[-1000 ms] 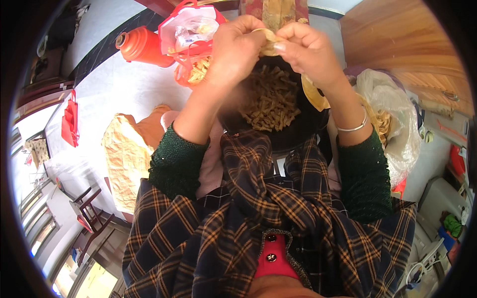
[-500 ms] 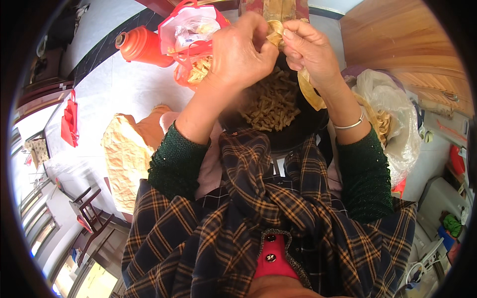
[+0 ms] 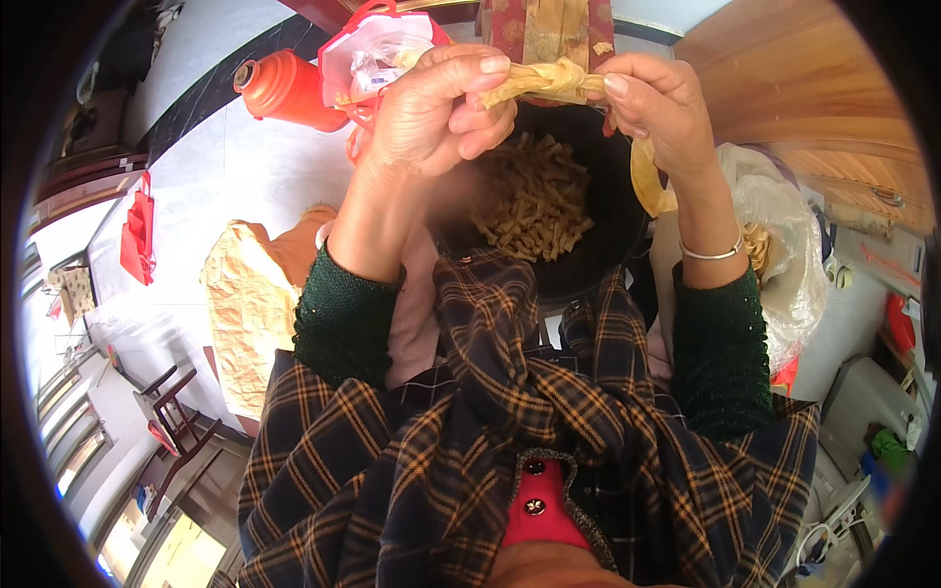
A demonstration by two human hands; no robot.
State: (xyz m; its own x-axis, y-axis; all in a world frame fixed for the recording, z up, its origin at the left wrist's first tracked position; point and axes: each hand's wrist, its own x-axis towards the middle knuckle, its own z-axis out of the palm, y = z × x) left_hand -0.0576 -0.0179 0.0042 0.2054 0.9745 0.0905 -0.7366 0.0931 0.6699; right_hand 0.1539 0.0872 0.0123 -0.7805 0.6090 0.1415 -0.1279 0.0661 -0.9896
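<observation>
Above the far rim of a black pan [image 3: 616, 230], seen from the head camera, a person's bare hands stretch a yellow strip [image 3: 524, 80] sideways, with a knot [image 3: 565, 74] between them. The left hand [image 3: 441, 113] pinches one end between thumb and fingers; the right hand [image 3: 667, 108] pinches the other side close to the knot. The grips stand apart at nearly the same height, an arrangement that seems to hold the strip taut while leaving the knot clear of the fingers. A loose length [image 3: 647, 181] of similar yellow material hangs below the right hand, perhaps tucked in the palm to keep it aside; whether it joins the strip cannot be told.

Just beyond the person's lap, the pan holds a heap of small pieces [image 3: 539, 211] gathered around its middle, a spot within easy reach of both hands. On the floor [image 3: 279, 171] past the pan's right edge, a clear bag [image 3: 789, 245] shows folded strips [image 3: 757, 250] at its opening, apparently set for a short reach by the right hand. Off the pan's far left edge, an orange flask [image 3: 289, 90] stands beside a red bag [image 3: 340, 73], both seemingly placed to leave elbow room. Plaid cloth [image 3: 490, 314] covers the lap, probably to shield clothing.
</observation>
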